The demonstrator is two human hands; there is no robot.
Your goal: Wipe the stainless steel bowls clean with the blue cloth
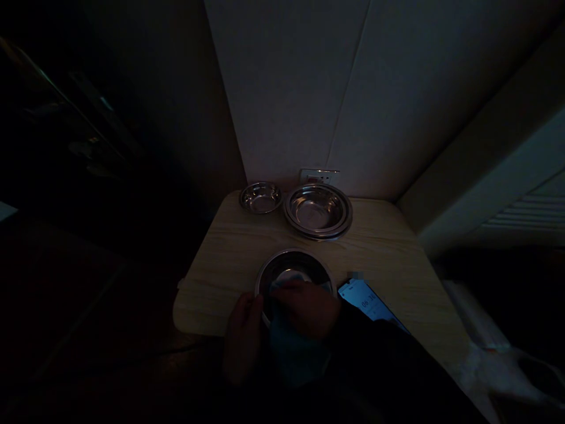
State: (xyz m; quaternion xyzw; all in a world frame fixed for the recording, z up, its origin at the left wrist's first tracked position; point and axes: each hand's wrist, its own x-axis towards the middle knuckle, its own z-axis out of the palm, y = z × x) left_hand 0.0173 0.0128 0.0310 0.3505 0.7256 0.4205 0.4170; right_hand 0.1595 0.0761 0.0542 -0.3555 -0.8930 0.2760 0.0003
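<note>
A round steel bowl point(270, 274) rests near the front edge of the small wooden table. My left hand point(242, 335) is closed on the bowl's near left rim, with its thumb over the edge. Fingers curled, my right hand point(309, 309) grips a teal cloth point(293, 353) inside the bowl. The cloth hangs from that hand over the near rim, toward me. Part of the bowl is hidden behind the right hand and the cloth. The light is dim, so the fingertips are hard to make out.
Behind, on the table point(220, 259), sit a small steel bowl point(261, 198) and a stack of wider steel bowls point(316, 211). A lit phone point(368, 301) lies beside my right forearm. A wall socket point(318, 176) is just above the table's back edge.
</note>
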